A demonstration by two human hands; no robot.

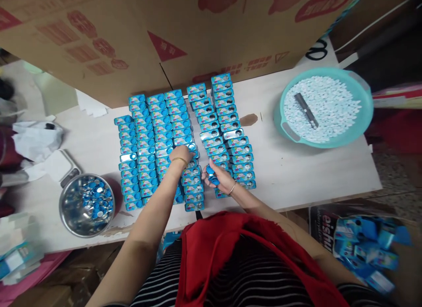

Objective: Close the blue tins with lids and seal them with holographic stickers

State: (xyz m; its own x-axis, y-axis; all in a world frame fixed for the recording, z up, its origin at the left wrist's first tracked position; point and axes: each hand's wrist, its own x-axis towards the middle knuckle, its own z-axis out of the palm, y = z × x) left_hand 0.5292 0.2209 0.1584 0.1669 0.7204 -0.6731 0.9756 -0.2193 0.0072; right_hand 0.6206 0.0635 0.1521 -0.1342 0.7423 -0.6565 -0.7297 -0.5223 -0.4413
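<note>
Several rows of small blue boxes (211, 122) lie side by side on the white table (296, 170). My left hand (181, 155) reaches onto the rows, its fingers bent down on one blue box (189, 145) in the middle column. My right hand (217, 176) hovers just right of it, near the front of the rows, and is closed around a few small blue round caps (211, 170). Both wrists wear thin bangles.
A steel bowl (67, 219) of blue and silver caps stands at the front left. A teal basin (364, 118) of small white pieces, with a dark stick on them, sits at the back right. A large cardboard sheet (132, 43) leans behind. More blue boxes (365, 250) fill a carton at lower right.
</note>
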